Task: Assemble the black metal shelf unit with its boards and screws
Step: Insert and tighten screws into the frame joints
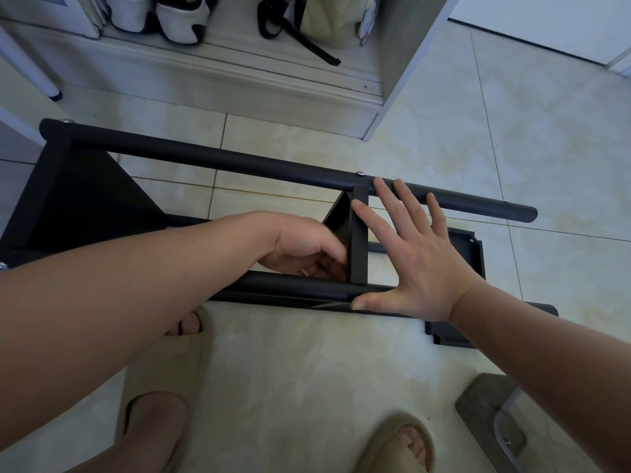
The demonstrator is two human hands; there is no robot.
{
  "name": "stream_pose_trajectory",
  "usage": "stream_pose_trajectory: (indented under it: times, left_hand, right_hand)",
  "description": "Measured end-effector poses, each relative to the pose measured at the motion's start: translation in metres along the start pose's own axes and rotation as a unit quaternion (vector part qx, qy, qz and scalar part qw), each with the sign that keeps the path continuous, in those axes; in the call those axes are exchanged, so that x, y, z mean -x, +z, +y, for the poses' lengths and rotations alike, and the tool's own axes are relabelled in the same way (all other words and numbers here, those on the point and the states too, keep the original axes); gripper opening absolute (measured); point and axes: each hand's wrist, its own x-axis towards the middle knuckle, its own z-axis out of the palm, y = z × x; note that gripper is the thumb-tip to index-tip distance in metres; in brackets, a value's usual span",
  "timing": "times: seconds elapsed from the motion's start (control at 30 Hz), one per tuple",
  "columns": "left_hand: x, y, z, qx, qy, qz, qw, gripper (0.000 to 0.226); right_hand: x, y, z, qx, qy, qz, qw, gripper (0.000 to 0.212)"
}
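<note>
The black metal shelf unit (211,158) lies on its side on the tiled floor, two round posts running left to right. A black middle board (358,233) stands edge-on between the posts, and another board (75,196) fills the left end. My left hand (304,247) reaches between the posts with fingers curled against the left face of the middle board; what it holds is hidden. My right hand (413,244) is spread flat with straight fingers, fingertips on the far post and the board's edge, thumb on the near post. A silver screw head (359,173) sits on the far post above the board.
A loose black board (474,254) lies on the floor under my right arm. A pale cabinet (218,80) with shoes and a bag stands behind the shelf. My feet in beige slippers (160,380) are near the bottom, and a grey sandal (495,414) lies at the right.
</note>
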Motion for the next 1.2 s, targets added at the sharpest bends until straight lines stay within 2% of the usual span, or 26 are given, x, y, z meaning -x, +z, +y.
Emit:
stream_pose_trajectory:
  times: [0.33, 0.5, 0.67, 1.2]
  left_hand:
    - [-0.0016, -0.0005, -0.0018, -0.031, 0.008, 0.0, 0.999, 0.025]
    - [-0.0011, 0.0, -0.0012, -0.023, 0.018, 0.014, 0.999, 0.012]
    - [-0.0004, 0.0017, 0.0001, -0.014, 0.022, 0.019, 0.999, 0.021]
    - [0.0031, 0.0006, 0.002, -0.028, 0.034, -0.004, 0.999, 0.022]
  right_hand:
    - [-0.0004, 0.0001, 0.0002, 0.003, -0.002, 0.003, 1.0, 0.121]
    - [-0.0006, -0.0002, 0.0, 0.002, -0.001, 0.006, 1.0, 0.121]
    - [-0.0008, 0.0008, 0.0006, 0.004, -0.003, 0.008, 1.0, 0.121]
    - [-0.0012, 0.0017, 0.0018, 0.003, -0.006, 0.012, 1.0, 0.12]
